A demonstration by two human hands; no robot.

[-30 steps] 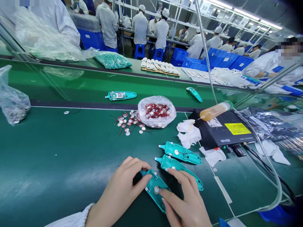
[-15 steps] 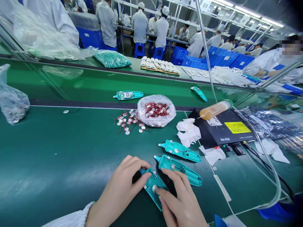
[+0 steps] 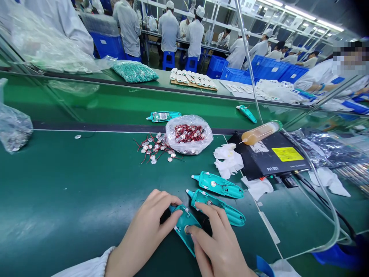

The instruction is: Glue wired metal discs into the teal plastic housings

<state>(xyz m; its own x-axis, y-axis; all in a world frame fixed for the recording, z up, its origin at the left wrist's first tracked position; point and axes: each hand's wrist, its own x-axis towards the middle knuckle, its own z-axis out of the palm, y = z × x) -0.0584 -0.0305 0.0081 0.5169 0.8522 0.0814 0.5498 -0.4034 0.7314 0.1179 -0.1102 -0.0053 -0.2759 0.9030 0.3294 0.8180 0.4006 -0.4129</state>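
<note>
Long factory rm, strip lights (image 3: 300,13) overhead, white metal racks (image 3: 219,19) along far workbench (image 3: 184,40), blue stools (image 3: 168,60), blue plastic crates (image 3: 269,71) nearby.

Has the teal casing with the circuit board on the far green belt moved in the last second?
Yes. The teal casing has shifted rightward along the far belt, judged against the clear bag of wired discs, and now lies beyond the bag's left side.
</note>
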